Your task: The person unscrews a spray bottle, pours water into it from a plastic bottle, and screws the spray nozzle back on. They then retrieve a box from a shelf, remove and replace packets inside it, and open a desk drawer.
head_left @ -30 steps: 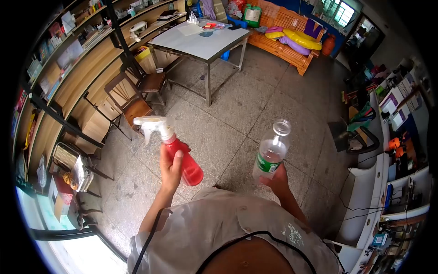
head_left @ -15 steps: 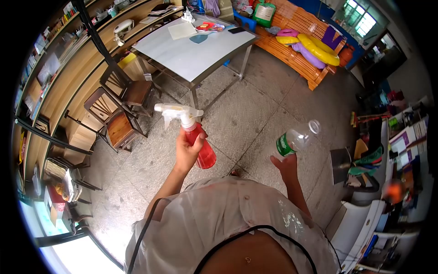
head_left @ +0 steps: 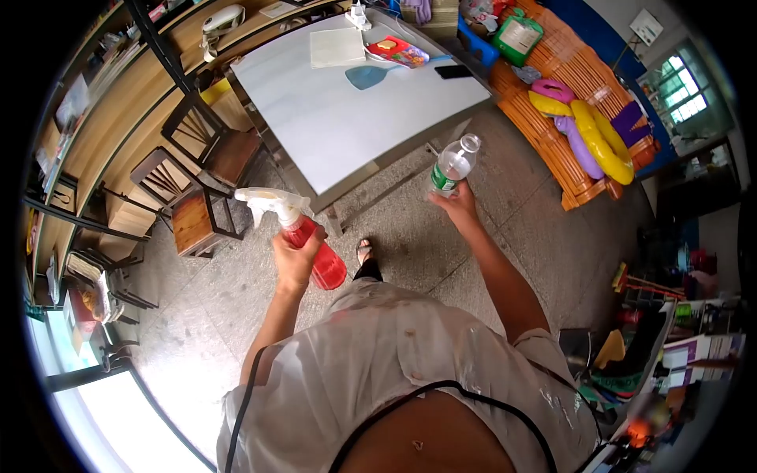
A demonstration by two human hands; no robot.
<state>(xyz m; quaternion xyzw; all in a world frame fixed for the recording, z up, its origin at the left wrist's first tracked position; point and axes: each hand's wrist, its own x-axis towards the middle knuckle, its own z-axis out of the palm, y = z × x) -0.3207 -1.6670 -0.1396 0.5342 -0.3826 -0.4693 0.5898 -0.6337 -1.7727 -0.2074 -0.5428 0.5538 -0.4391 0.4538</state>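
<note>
A red spray bottle (head_left: 325, 264) with a white trigger head is held in my left hand (head_left: 295, 260), its nozzle pointing left. My fingers wrap round the bottle just below its neck. On the right, my right hand (head_left: 457, 203) grips the lower part of a clear plastic bottle (head_left: 454, 165) with a green label. That bottle is uncapped and tilts to the upper right, near the table's front right corner. The two bottles are well apart.
Ahead stands a table (head_left: 315, 134) bearing a blue fly swatter (head_left: 367, 76), a phone (head_left: 453, 72) and a red packet (head_left: 398, 51). Wooden chairs (head_left: 193, 223) stand left by the shelves. A wooden bench (head_left: 544, 138) with swim rings is right.
The table now appears nearer and larger. My right hand has stretched forward with the clear bottle towards the table. My left hand still holds the spray bottle.
</note>
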